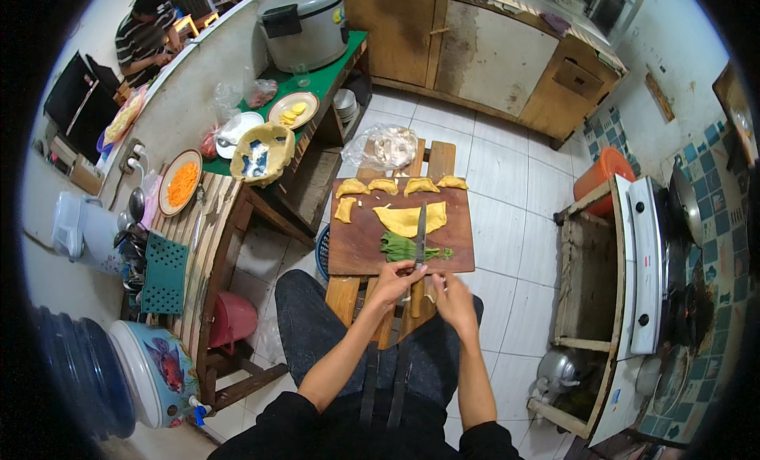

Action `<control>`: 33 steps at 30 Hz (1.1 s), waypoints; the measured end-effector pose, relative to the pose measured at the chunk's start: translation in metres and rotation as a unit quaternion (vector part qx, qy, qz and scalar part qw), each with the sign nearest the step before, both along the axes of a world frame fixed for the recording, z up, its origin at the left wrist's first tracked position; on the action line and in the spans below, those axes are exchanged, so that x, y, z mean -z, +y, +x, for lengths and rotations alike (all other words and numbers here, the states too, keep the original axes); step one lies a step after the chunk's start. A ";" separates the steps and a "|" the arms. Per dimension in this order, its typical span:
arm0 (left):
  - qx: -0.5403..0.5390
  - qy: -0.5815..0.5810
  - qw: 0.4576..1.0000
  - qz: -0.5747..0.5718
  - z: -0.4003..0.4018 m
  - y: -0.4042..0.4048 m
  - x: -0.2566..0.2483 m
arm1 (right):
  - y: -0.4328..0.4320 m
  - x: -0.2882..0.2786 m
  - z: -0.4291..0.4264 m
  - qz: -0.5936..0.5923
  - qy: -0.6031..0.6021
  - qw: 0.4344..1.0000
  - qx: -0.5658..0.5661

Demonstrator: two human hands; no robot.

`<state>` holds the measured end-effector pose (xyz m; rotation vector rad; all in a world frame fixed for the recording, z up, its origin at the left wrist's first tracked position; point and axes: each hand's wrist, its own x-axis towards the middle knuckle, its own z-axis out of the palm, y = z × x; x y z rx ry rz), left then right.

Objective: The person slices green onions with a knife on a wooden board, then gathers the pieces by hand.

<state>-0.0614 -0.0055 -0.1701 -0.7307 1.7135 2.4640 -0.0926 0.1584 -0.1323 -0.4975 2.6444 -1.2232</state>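
Observation:
A wooden cutting board [356, 252] rests on a low slatted wooden stool before me. Yellow dumpling-like pieces [420, 186] line its far edge, and a larger flat yellow piece [395, 220] lies in the middle. Nearer me are green leaves [399, 246], partly cut. A knife [421, 228] lies across them, blade pointing away, its wooden handle over the board's near edge. My left hand [395, 283] is beside the knife where blade meets handle, fingertips near my right hand. My right hand [452, 297] is right of the handle, fingers bent; whether either holds something small I cannot tell.
A bag of pale pieces [395, 148] sits beyond the board. At left, a bench holds a plate of shredded orange food [181, 184], a lined basket [261, 154] and a rice cooker [306, 32]. A gas stove [644, 264] stands right. Another person [145, 44] is beyond the low wall.

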 end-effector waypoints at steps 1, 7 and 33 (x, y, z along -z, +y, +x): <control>0.008 -0.005 1.000 0.001 -0.001 0.007 -0.001 | 0.006 0.022 0.007 -0.029 -0.056 0.998 -0.028; 0.063 -0.054 0.996 -0.039 -0.007 0.017 0.009 | 0.000 0.054 0.023 -0.339 -0.338 0.877 0.043; 0.153 0.254 0.708 -0.641 -0.072 -0.007 0.073 | 0.021 0.062 0.039 0.059 -0.136 0.978 0.148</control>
